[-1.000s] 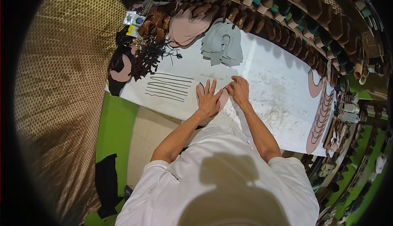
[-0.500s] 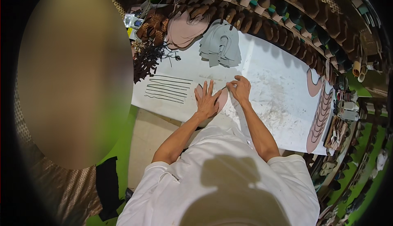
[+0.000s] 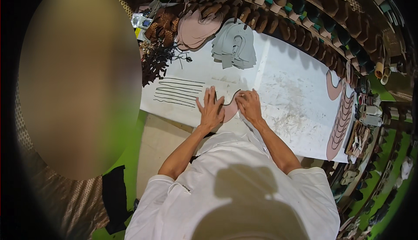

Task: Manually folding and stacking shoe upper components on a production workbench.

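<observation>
A pink curved shoe-upper piece [image 3: 230,111] lies on the white table in front of me, a thin dark strip [image 3: 235,97] running along its inner curve. Spread fingers of my left hand [image 3: 211,111] rest over the piece's left end, its thumb reaching toward the curve. At the right end, my right hand [image 3: 249,106] has its fingers closed together on the edge of the piece; its fingertips partly cover the strip there. Several dark strips [image 3: 179,93] lie in rows to the left of my hands.
Beyond my hands sits a stack of grey cut pieces [image 3: 234,44], with pink sheets [image 3: 198,29] and a heap of dark strips [image 3: 157,61] to its left. A row of overlapping pink pieces [image 3: 338,127] lies at the table's right end. Shelves of shoes [image 3: 300,18] line the back.
My left hand has shifted left and uncovered the inner curve with its dark strip. My right hand has moved slightly left and nearer to me, along the right end of the piece.
</observation>
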{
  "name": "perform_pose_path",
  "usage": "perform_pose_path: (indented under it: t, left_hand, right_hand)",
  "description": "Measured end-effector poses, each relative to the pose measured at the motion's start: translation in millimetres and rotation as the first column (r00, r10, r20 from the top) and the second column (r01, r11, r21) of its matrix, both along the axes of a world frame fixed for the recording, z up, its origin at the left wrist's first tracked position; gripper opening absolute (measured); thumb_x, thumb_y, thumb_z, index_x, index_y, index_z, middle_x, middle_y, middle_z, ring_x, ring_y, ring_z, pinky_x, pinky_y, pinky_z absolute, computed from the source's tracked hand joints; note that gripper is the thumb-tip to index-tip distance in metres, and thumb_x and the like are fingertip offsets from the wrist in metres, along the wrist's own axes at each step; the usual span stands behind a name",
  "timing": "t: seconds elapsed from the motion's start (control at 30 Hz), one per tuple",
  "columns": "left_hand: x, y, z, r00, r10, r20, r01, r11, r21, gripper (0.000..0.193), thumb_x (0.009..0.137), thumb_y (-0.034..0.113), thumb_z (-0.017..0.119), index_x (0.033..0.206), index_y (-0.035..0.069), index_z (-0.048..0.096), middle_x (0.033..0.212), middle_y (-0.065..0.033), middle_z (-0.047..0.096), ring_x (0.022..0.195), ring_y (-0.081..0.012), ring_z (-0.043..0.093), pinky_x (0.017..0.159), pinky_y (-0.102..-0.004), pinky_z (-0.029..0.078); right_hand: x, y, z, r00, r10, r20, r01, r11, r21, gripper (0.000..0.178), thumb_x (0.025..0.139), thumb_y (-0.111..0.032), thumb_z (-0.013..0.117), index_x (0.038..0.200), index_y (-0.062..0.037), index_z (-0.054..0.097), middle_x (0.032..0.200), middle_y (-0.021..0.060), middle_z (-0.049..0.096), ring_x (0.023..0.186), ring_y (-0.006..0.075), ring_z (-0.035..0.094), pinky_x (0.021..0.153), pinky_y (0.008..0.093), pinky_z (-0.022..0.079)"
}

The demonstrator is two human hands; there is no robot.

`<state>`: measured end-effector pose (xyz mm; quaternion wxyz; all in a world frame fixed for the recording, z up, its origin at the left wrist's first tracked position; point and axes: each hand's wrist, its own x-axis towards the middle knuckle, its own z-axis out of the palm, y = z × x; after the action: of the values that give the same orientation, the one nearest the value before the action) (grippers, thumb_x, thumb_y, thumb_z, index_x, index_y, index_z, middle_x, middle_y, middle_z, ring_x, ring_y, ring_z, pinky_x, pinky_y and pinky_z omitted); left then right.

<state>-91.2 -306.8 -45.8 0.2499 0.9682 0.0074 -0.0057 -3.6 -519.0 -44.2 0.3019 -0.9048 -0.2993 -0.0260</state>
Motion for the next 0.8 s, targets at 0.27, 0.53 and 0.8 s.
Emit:
perform_pose_path:
  t: [0.27,0.53,0.8]
  left_hand:
    - [-30.6,17.9,-7.7,0.995,0.042,-0.088,-0.032,0.993,0.115,0.050,0.095,0.031,0.067,0.144,0.029,0.061,0.175,-0.0132,0.016,0.161,-0.0379,0.009,0.114,-0.0800,0.000]
    - [-28.8,24.0,-8.0,0.995,0.009,-0.101,0.004,0.991,0.135,0.053,0.096,0.034,0.066,0.148,0.033,0.057,0.176,-0.0124,0.011,0.162,-0.0390,0.006,0.112,-0.0830,0.003]
    - [-27.9,14.9,-13.0,0.951,0.311,-0.004,-0.306,0.940,0.152,0.083,0.090,0.042,0.068,0.159,0.006,0.041,0.176,-0.0178,0.008,0.161,-0.0423,0.000,0.112,-0.0823,0.002]
  right_hand:
    - [-26.0,13.1,2.5,0.983,0.146,-0.113,-0.159,0.980,-0.119,0.032,0.091,-0.012,0.068,0.122,-0.0133,0.074,0.123,0.0076,0.061,0.123,0.0271,0.054,0.122,0.0552,0.030]
    - [-35.4,25.8,3.5,0.980,0.168,-0.110,-0.176,0.982,-0.067,0.029,0.093,-0.015,0.067,0.121,-0.0128,0.075,0.124,0.0093,0.061,0.124,0.0289,0.054,0.121,0.0561,0.030]
    - [-53.3,15.3,-3.7,0.922,-0.381,-0.069,0.374,0.922,-0.095,0.043,0.095,-0.036,0.067,0.116,-0.0004,0.075,0.149,0.0122,0.054,0.142,0.0337,0.041,0.122,0.0653,0.012]
